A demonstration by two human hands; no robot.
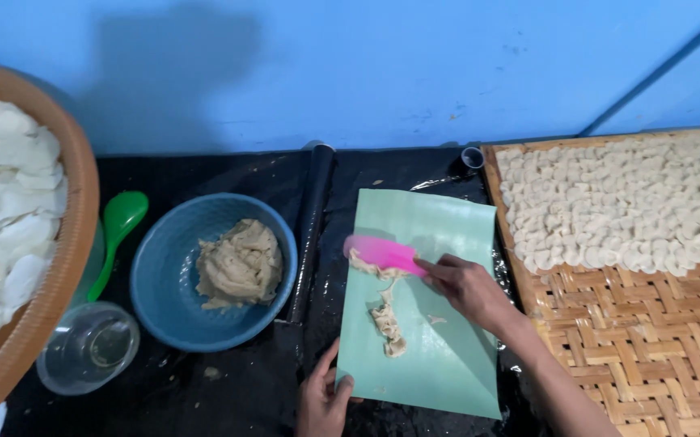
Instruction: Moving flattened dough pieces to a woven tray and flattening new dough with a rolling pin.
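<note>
the right hand (467, 287) fingers are clamped on a pink spatula (382, 253), smearing dough (388, 320) over the green sheet (439, 340). left hand (325, 396) fingers lie together flat on its edge. if they slip, the sheet may slide and the dough may tear.

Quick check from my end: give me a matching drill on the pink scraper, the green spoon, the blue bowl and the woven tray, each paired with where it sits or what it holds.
Things:
1. pink scraper
2. green spoon
3. blue bowl
4. woven tray

Places or states:
A. holds a lump of beige dough
B. held in the right hand over the green sheet
C. lies left of the bowl, beside the clear cup
D. partly covered with small pale dough pieces

Pairs: 1-B, 2-C, 3-A, 4-D
</note>
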